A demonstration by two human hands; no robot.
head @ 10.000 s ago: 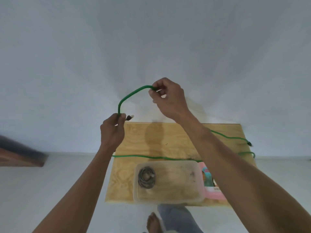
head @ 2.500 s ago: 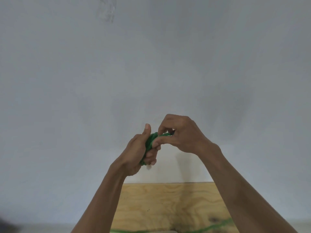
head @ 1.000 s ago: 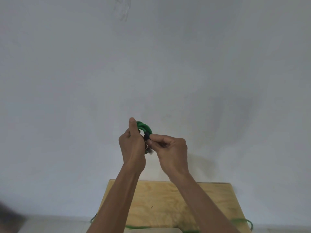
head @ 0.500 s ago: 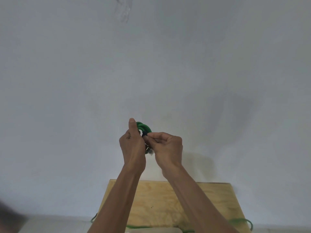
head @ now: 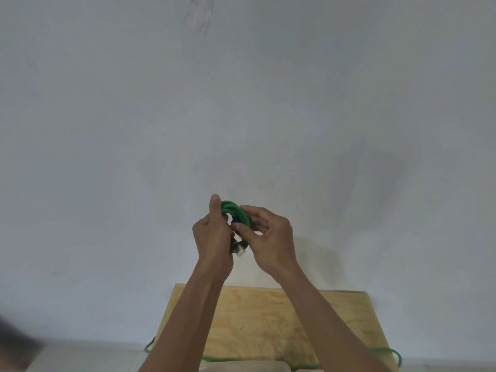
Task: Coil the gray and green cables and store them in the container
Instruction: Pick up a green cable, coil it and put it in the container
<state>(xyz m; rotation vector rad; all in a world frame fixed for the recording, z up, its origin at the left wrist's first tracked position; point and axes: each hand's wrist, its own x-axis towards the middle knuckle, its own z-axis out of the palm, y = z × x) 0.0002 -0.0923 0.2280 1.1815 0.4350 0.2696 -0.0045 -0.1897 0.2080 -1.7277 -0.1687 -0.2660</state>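
A small coil of green cable (head: 234, 209) is held up in front of the white wall, above the table. My left hand (head: 213, 234) grips its left side with the thumb pointing up. My right hand (head: 269, 236) pinches the coil's right side. A clear plug end (head: 239, 249) sticks out below between the hands. More green cable (head: 389, 353) lies loose across the wooden table's near part. The clear container's rim (head: 244, 366) shows at the bottom edge. The gray cable is out of view.
A plywood table top (head: 268, 318) stands against the white wall (head: 241, 103). Green cable hangs off its left edge (head: 149, 347). A dark blurred object (head: 13, 342) is at the lower left.
Over ten seconds the long green cable has been wound into a small coil in my hands. In the last second my right hand shifted slightly right and its fingers loosened around the coil.
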